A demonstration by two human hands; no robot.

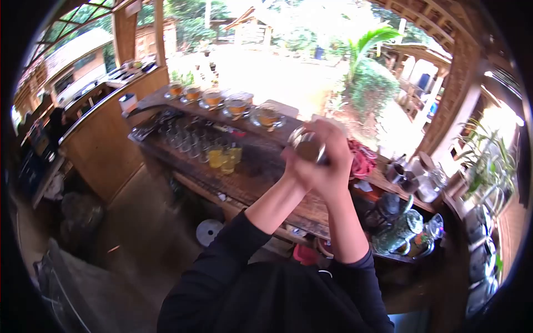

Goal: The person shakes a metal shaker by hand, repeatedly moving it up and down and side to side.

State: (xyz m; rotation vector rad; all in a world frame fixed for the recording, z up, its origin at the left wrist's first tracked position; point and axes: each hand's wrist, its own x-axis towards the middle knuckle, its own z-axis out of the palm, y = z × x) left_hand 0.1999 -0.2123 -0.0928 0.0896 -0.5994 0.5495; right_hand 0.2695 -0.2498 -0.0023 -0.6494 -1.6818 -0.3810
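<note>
Both my hands are raised over the wooden counter, closed around a shiny, round-ended metal container (309,149). My left hand (300,171) wraps it from below and the left. My right hand (335,145) grips its right side and top, with fingers blurred by motion. Most of the container is hidden by my palms. Left of my hands, glasses with yellow liquid (224,159) stand on the lower counter, beside a row of clear glasses (186,139). On the raised ledge behind sit several cups of amber drink on saucers (237,107).
A red cloth (362,158) lies on the ledge right of my hands. Metal pots (396,172) and a glass jar (432,186) stand farther right. Below them are a green patterned thermos (397,232) and a dark jug (386,208). A white cup (128,102) marks the ledge's left end.
</note>
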